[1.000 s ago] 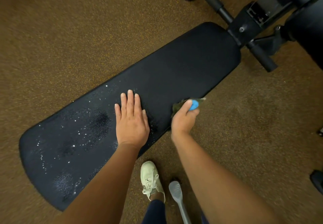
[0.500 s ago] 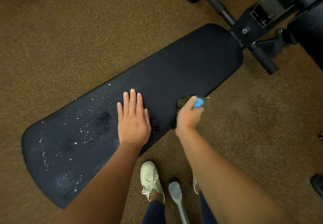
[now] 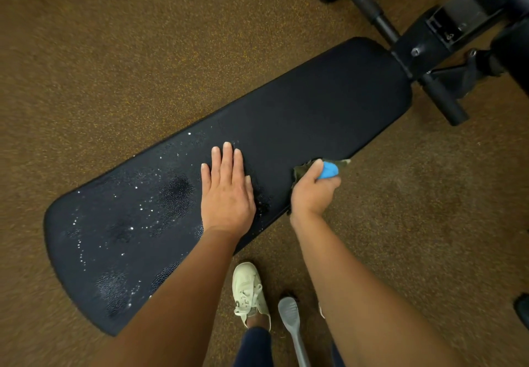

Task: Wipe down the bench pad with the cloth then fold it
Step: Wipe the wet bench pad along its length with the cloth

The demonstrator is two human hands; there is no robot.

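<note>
The floor (image 3: pixel 114 51) is a speckled brown-and-orange carpet-like surface that fills the frame. A long black bench pad (image 3: pixel 300 114) with rounded ends and a fine pebbled grain runs across it from the lower left to the upper right. The pad's lower-left part is dotted with bright droplets and darker wet patches, while its upper-right part looks matte and even.

Near the middle of the frame the left hand (image 3: pixel 226 194) lies flat on the pad, palm down, with its fingers straight and close together. Just right of it, at the pad's near edge, the right hand (image 3: pixel 310 192) is curled round a crumpled, dark olive cloth (image 3: pixel 299 173). It also grips a smooth, rounded blue object (image 3: pixel 329 170), and what that object is cannot be told.

At the bottom centre are a pale lace-up shoe (image 3: pixel 247 289) and a grey, paddle-shaped item (image 3: pixel 290 318). In the upper right, a black metal frame (image 3: pixel 423 48) with cylindrical padded bars (image 3: pixel 446 103) meets the pad's end.
</note>
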